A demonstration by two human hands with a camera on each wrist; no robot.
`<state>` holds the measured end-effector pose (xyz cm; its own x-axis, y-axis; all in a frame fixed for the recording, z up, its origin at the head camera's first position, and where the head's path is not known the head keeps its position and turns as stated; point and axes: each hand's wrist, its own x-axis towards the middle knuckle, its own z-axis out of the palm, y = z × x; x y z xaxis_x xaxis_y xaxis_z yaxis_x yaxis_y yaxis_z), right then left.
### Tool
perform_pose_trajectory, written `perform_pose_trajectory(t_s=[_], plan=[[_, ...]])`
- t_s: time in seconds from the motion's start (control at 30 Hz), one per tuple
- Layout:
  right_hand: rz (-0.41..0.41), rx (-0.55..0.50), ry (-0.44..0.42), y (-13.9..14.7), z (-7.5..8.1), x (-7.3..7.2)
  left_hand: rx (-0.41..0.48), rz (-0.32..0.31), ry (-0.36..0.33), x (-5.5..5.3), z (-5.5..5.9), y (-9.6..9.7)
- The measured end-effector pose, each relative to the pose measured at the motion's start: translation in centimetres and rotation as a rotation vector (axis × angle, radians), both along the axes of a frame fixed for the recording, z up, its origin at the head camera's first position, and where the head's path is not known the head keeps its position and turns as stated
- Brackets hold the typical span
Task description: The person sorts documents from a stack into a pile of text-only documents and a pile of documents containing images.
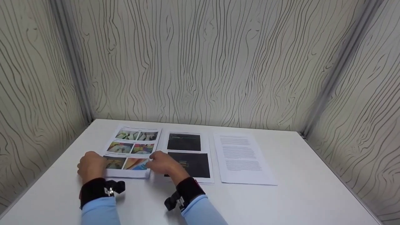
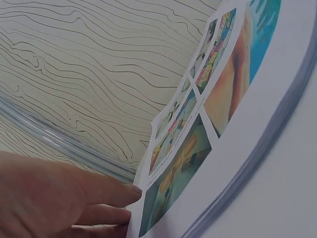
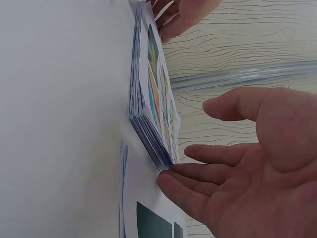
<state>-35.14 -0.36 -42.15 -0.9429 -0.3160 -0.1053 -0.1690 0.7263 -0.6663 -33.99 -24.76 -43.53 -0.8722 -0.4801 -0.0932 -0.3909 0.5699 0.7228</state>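
A thick stack of papers (image 1: 126,173) printed with colour photos lies on the left part of the white table. At its left edge is my left hand (image 1: 92,164), whose fingertips touch the paper's side in the left wrist view. My right hand (image 1: 163,163) is at the opposite edge. The right wrist view shows its fingers (image 3: 210,154) extended and spread, the lower fingertips against the stack's side. Many layered sheets show along the stack's edge (image 3: 148,136) there. Neither hand curls round the papers.
Right of the photo stack lies a second set of papers (image 1: 187,165) with dark printed pictures. Farther right is a set of text pages (image 1: 242,159). All rest on the white table (image 1: 300,187), backed by a wood-grain patterned wall (image 1: 200,62).
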Motion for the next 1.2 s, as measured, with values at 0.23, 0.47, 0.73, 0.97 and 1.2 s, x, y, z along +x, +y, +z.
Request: perform_pose_trajectory(t_s=[0.23, 0.47, 0.73, 0.97, 1.2], plan=[[0.054, 0.078, 0.014, -0.46, 0.15, 0.29, 0.006, 0.020, 0.001, 0.03, 0.17, -0.03], [0.095, 0.098, 0.017, -0.41, 0.24, 0.34, 0.008, 0.027, 0.004, -0.10, 0.24, -0.12], [0.102, 0.140, 0.028, -0.61, 0.47, 0.81, 0.004, 0.008, 0.007, -0.22, -0.03, -0.55], [0.100, 0.114, 0.049, -0.54, 0.75, 0.62, 0.012, 0.032, 0.012, -0.42, 0.24, -0.51], [0.070, -0.298, -0.011, -0.29, 0.79, 0.33, 0.023, 0.036, 0.104, 0.12, 0.81, -0.49]])
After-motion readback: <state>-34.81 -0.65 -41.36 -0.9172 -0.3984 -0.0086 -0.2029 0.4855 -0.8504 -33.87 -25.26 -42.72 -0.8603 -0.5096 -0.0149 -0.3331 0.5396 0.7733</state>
